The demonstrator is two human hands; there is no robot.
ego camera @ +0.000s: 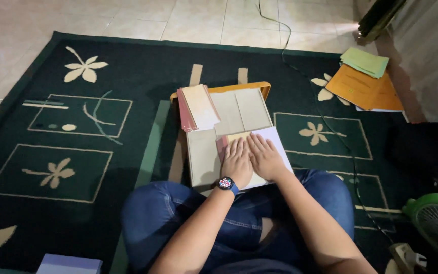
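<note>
Both hands, the left hand (236, 161) and right hand (265, 156), are lying flat with grip released, pressing a folded paper sheet (271, 139) onto the cardboard (231, 134) on the carpet (128, 127); judged the creasing step, the next move calling for firm, even pressure.

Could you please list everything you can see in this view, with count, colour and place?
carpet: one, dark green with cream flowers, over the tiled floor
board: one, pale tan with an orange far edge, on the carpet before the knees
paper stack: one, cream with pink edges, on the board's far left
white sheet: one, under both hands
folders: a few, orange and green, far right
cable: one, dark, across carpet and floor
fan: one, green, lower right
wristwatch: one, dark, left wrist
left hand: flat on the sheet
right hand: flat beside it
</note>
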